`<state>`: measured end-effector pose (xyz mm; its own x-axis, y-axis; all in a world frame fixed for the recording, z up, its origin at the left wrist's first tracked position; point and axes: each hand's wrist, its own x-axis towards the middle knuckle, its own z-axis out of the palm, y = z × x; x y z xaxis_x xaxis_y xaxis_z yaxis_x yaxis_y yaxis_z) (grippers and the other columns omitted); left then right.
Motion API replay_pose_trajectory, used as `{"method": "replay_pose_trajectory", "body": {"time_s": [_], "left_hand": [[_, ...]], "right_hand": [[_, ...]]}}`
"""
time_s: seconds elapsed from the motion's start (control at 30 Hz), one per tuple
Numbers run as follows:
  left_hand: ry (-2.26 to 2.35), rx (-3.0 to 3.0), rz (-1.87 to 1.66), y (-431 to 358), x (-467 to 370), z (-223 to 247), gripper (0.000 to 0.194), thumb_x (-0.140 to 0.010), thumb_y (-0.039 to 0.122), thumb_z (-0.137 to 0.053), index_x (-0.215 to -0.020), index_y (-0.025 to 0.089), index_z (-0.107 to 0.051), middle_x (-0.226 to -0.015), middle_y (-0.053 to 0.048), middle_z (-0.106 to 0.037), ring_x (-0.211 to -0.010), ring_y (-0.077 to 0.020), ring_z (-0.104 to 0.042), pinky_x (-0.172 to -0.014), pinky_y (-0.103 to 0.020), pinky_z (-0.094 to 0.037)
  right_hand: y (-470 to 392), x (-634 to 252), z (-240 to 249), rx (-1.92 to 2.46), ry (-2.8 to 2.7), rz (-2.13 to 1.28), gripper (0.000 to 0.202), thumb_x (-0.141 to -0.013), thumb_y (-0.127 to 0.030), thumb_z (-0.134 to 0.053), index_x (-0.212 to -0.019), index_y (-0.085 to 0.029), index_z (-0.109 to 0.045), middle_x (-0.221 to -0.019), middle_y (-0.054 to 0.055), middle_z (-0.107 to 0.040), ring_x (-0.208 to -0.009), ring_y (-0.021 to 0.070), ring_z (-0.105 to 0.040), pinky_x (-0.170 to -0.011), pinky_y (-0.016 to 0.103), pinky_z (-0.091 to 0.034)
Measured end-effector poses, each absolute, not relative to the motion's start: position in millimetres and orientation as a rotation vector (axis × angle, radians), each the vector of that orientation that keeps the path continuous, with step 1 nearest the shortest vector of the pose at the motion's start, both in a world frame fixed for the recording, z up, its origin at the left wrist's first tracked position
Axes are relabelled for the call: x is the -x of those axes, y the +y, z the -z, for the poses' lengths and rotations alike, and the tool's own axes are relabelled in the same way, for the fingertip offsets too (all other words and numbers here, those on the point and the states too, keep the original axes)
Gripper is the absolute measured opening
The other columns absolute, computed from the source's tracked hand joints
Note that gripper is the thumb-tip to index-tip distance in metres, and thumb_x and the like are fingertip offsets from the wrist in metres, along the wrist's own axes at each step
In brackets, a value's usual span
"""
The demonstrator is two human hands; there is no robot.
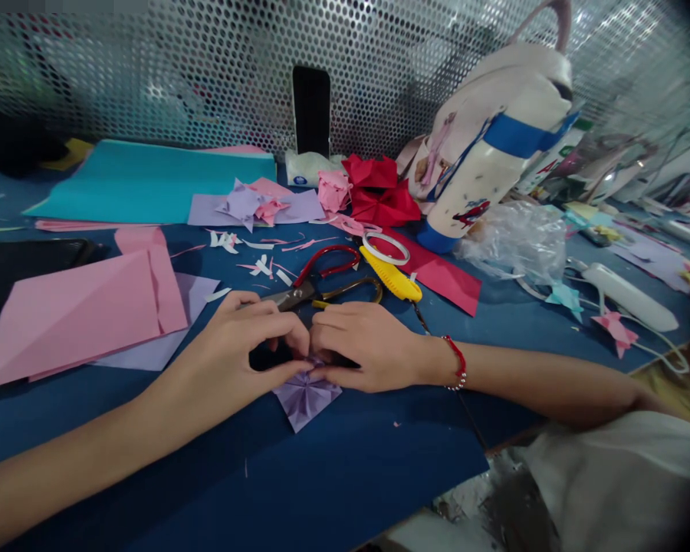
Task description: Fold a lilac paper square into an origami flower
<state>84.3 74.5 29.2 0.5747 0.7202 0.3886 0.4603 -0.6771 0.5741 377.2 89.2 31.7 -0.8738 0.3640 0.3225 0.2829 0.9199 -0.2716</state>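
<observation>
A creased square of purple origami paper [307, 402] lies on the blue table, its folds fanning out from near the centre. My left hand [250, 337] pinches its upper edge between thumb and bent fingers. From the other side my right hand [365, 345], with a red beaded bracelet at the wrist, pinches the same edge, fingertips meeting the left ones. The part of the paper beneath my fingers is hidden. Just beyond my hands lie scissors [302, 293] with red handles, a yellow cutter [392, 276] and a white tape ring [386, 248].
Pink paper sheets [92, 307] lie at left, a teal sheet [161, 180] behind. Folded red paper [379, 192], paper scraps [261, 264] and an upright phone [311, 111] stand or lie farther back. A white-and-blue bottle [465, 184] and clear plastic bag [517, 241] are at right.
</observation>
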Motion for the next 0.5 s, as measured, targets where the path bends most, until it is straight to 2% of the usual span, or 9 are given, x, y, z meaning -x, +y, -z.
{"method": "replay_pose_trajectory", "body": {"time_s": [0.13,0.27,0.5], "left_hand": [[0.936,-2.378,-0.787,83.9,-71.5,-25.1,0.021,-0.117,0.054,-0.081,-0.104,0.037,-0.085,-0.092,0.006,-0.082,-0.097,-0.0242,-0.068,-0.115,-0.042,-0.05],[0.906,-2.357,-0.735,89.3,-70.1,-27.6,0.023,-0.116,0.056,-0.081,-0.103,0.04,-0.089,-0.096,0.007,-0.088,-0.097,-0.0238,-0.072,-0.127,-0.046,-0.048],[0.9,-2.344,-0.705,90.2,-78.3,-41.9,0.018,-0.116,0.044,-0.081,-0.099,0.039,-0.087,-0.098,0.011,-0.091,-0.09,-0.0211,-0.079,-0.125,-0.05,-0.044]], "right_hand": [[89.5,-377.3,-32.3,0.504,-2.745,-0.333,0.041,-0.14,-0.056,-0.056,-0.121,-0.023,-0.071,-0.107,0.005,-0.073,-0.092,0.0251,-0.059,-0.085,0.038,-0.042],[89.0,-377.4,-32.8,0.53,-2.746,-0.355,0.04,-0.139,-0.057,-0.059,-0.12,-0.023,-0.07,-0.106,0.004,-0.073,-0.093,0.0247,-0.061,-0.085,0.038,-0.043],[89.1,-377.1,-33.7,0.512,-2.736,-0.35,0.042,-0.14,-0.056,-0.057,-0.117,-0.023,-0.069,-0.105,0.005,-0.072,-0.091,0.0248,-0.059,-0.084,0.038,-0.041]]}}
